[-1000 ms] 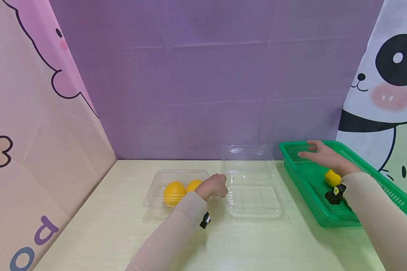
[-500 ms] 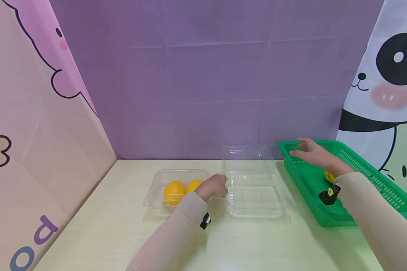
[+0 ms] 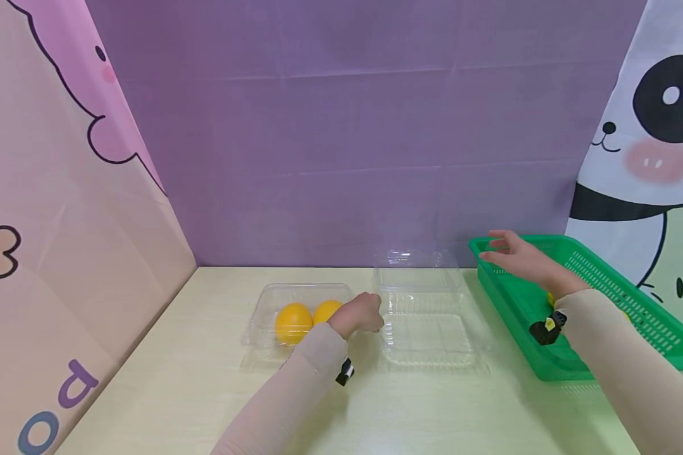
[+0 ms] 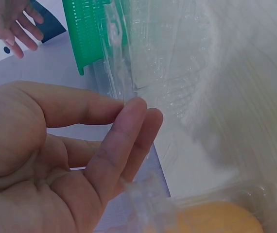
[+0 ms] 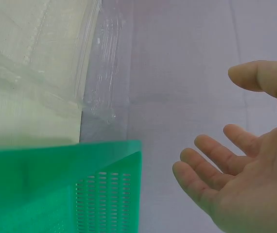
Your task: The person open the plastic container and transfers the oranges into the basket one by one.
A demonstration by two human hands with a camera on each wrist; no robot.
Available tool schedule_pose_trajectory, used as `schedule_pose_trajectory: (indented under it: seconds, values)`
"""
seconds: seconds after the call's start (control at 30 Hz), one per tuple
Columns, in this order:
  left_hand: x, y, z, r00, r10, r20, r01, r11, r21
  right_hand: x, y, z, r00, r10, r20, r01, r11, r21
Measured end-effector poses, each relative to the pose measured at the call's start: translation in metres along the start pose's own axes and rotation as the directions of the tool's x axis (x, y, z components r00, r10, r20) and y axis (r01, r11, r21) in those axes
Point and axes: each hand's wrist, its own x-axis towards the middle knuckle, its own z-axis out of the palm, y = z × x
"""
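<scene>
clear container (image 3: 427, 338) sits near the middle of the pale table (image 3: 205, 392), lid (image 3: 418, 278) tipped back toward twelve o'clock, with no fruit in its base. going from the left, a second clear box (image 3: 306, 286) lies at nine o'clock from it, its top seemingly down over two orange fruits (image 3: 293, 323), the rightmost partly behind the left hand (image 3: 357, 314). that hand reaches to the container's near-ten-o'clock edge; the left wrist view shows thumb and fingertips pressed together, pinching a rim of thin clear plastic, though exactly which part of the edge is hard to tell. at two o'clock from the container the right hand (image 3: 518, 259) hangs over the far corner of the green basket (image 3: 506, 328), fingers spread and slightly bent, thumb well apart from them, holding nothing. a yellow fruit (image 3: 551, 299) shows in the basket, between four and five o'clock from that hand, mostly hidden by the sleeve (image 3: 592, 316). the step in hand looks to be steadying the lid-up container; the next move would seem to call for keeping that pinch light, so the flimsy plastic neither slides nor buckles, while the free hand works.
</scene>
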Motion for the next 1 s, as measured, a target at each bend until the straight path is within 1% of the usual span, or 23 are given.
schedule_pose_trajectory:
  seconds: [0.3, 0.5, 0.77, 0.87, 1.0]
  values:
    - [0.0, 0.0, 0.001, 1.0, 0.002, 0.004, -0.002, 1.0, 0.014, -0.001, -0.005, 0.005, 1.0, -0.019, -0.005, 0.019, 1.0, 0.015]
    - [-0.002, 0.002, 0.001, 1.0, 0.013, -0.007, -0.013, 0.999, 0.036, -0.001, -0.009, 0.007, 0.999, -0.039, 0.005, 0.039, 0.999, 0.027]
    - [-0.003, 0.003, 0.001, 1.0, -0.008, 0.001, 0.008, 1.0, 0.013, 0.0, -0.012, 0.01, 0.999, -0.048, 0.013, 0.048, 0.998, 0.033]
    - [-0.003, 0.003, 0.001, 1.0, -0.013, -0.002, 0.013, 1.0, 0.0, 0.0, -0.014, 0.012, 0.999, -0.048, 0.015, 0.048, 0.998, 0.038]
    - [-0.003, 0.003, 0.001, 1.0, -0.013, -0.009, 0.013, 1.0, 0.004, 0.001, -0.015, 0.014, 0.998, -0.054, 0.019, 0.053, 0.998, 0.041]
